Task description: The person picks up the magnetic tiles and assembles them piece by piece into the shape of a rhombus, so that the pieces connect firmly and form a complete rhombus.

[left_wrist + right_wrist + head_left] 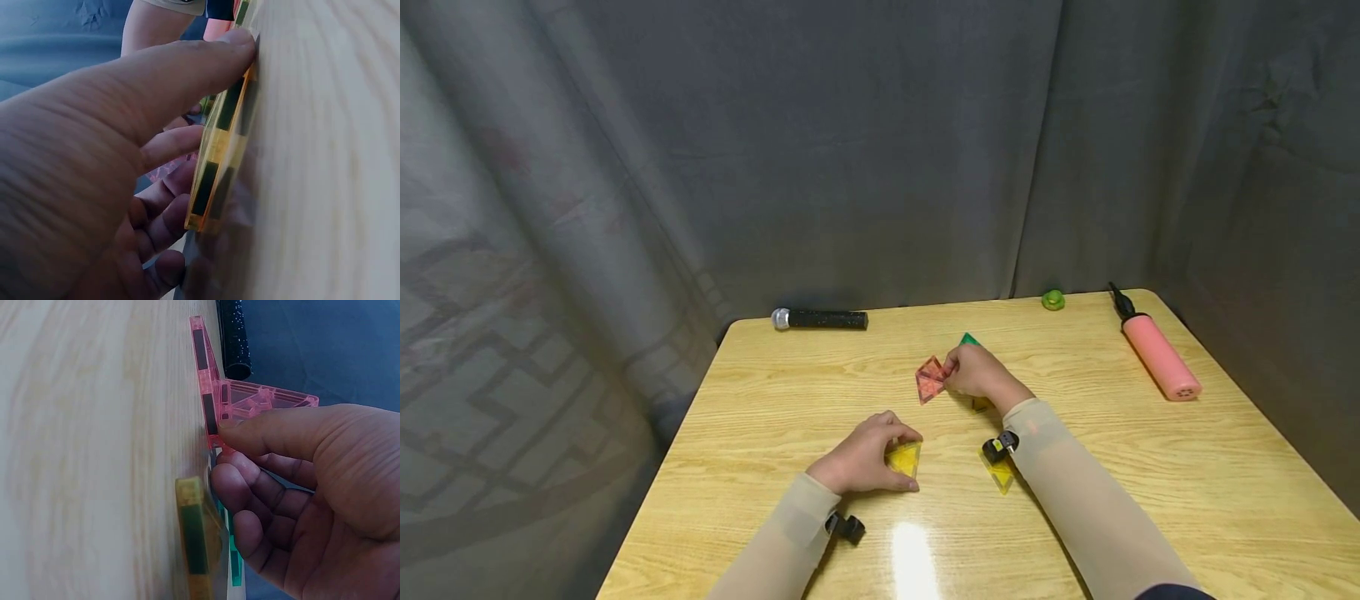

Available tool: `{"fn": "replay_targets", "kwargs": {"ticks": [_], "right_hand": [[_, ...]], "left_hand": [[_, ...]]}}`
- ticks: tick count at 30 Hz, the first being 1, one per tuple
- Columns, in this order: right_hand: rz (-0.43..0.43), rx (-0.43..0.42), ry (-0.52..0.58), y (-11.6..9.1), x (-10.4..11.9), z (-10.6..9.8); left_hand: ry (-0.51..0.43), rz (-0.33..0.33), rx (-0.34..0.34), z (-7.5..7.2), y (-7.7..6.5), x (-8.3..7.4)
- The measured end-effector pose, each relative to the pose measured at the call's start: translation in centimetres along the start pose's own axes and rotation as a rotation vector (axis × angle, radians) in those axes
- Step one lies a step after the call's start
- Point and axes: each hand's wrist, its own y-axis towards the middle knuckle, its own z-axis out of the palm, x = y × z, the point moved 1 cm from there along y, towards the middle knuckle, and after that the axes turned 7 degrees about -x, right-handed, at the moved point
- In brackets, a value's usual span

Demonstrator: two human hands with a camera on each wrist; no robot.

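Observation:
My left hand (871, 457) grips a yellow triangular magnetic tile (905, 459) by its edges, thumb on the near side and fingers on the far side. In the left wrist view this yellow tile (212, 153) is seen edge-on, close above or against the tabletop. Farther forward, my right hand (976, 372) pinches a red-pink triangular tile (269, 397) that stands tilted up. Against it, another pink tile (205, 375) lies low on the table. A green tile (969, 339) sits just beyond the right hand, partly hidden by it.
A yellow tile (1000, 475) lies below the right wrist camera, and another (981, 404) is partly hidden under the right hand. Along the back edge are a black microphone (827, 320) and a small green ring-shaped thing (1053, 300). A pink hand pump (1161, 357) lies at the right.

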Motion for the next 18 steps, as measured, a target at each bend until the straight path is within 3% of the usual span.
{"fn": "replay_targets", "kwargs": {"ticks": [6,18], "right_hand": [[-0.004,-0.003,0.002,-0.03,0.06,-0.05],[-0.008,0.004,0.000,-0.14,0.33,-0.21]], "left_hand": [[-0.064,-0.047,-0.014,-0.18,-0.08,0.39],[-0.092,-0.069,-0.029,-0.54,-0.15,0.91]]}}
